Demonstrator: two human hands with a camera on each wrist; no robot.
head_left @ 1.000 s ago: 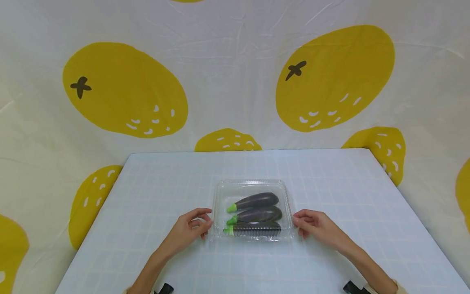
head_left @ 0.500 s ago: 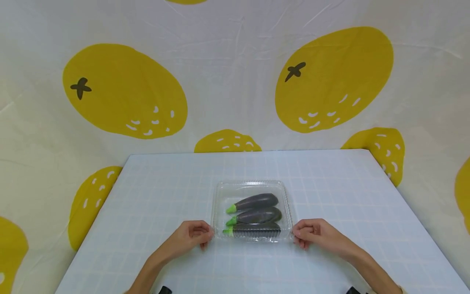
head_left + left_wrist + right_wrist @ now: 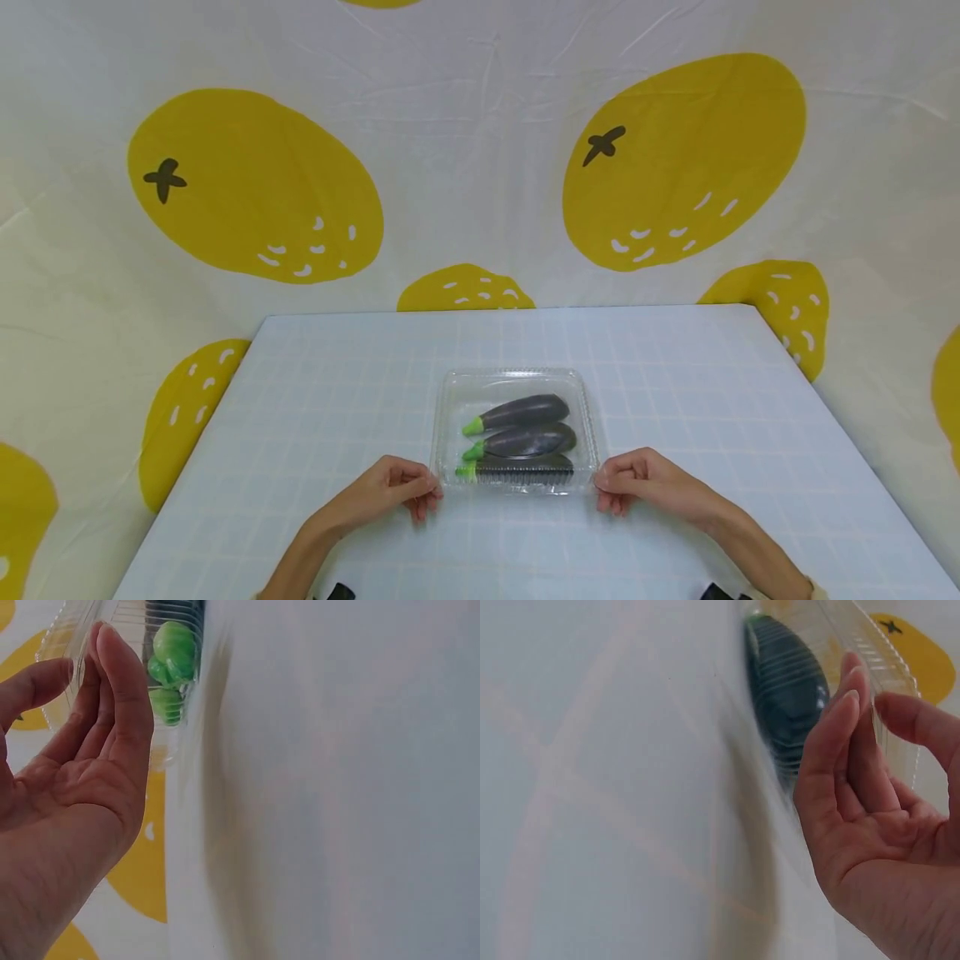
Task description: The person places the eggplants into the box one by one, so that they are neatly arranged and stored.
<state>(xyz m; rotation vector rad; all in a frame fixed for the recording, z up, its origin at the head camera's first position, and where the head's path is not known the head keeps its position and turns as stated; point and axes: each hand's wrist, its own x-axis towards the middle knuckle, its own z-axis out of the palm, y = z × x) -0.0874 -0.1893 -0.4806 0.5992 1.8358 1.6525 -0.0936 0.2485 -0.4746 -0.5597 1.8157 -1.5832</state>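
Observation:
A clear plastic food container [image 3: 512,375] lies on the table in front of me in the head view. Inside it are three dark eggplants with green stem ends: a rear one [image 3: 525,411], a middle one [image 3: 534,439] and a front one [image 3: 525,472], partly behind the ribbed front wall. At the front left corner, my left hand [image 3: 393,489] pinches the rim between thumb and fingertips. My right hand [image 3: 648,485] pinches the front right corner likewise. Both wrist views show the thin plastic edge between thumb and fingers, by the left hand [image 3: 90,780] and right hand [image 3: 885,825].
The table [image 3: 345,375] has a pale blue checked cover. Behind it hangs a white cloth [image 3: 472,167] printed with large yellow fruit shapes. Dark wrist straps [image 3: 341,592] show at the bottom edge of the head view.
Both hands have slid along the container's sides toward me, from about mid-side to the front corners. The container and eggplants have stayed in place.

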